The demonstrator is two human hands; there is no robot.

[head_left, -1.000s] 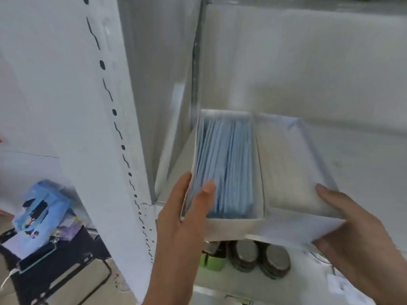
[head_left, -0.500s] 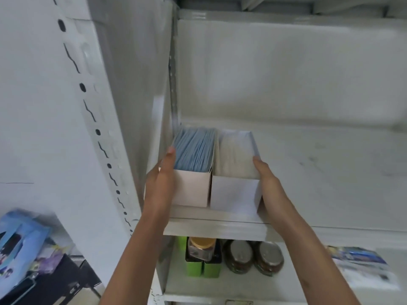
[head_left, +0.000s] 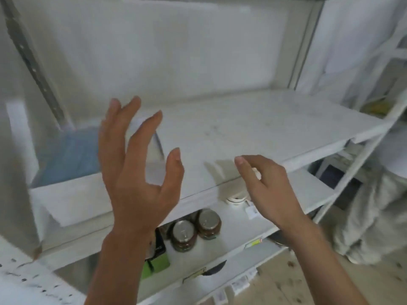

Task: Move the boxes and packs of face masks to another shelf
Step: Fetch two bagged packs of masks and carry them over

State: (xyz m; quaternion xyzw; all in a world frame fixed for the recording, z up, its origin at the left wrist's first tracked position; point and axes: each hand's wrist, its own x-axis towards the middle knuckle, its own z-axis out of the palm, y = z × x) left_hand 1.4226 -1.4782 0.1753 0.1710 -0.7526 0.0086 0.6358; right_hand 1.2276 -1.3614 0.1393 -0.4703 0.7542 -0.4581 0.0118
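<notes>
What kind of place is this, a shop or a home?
Probably a small shop or stockroom: white metal shelving, price labels on the lower shelf edge, jars stocked below, and a box of blue face masks.

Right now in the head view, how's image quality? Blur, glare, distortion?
Head view: motion blur smears the white box of blue face masks at left and the open left hand; the metal-lidded jars below stay fairly legible. Wide-angle bends the white shelf edges. Lighting flat, washed-out, no hard glare; soft shadow beside the right hand.

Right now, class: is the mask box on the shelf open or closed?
Open: the box has no lid on top, and blue masks show inside.
</notes>
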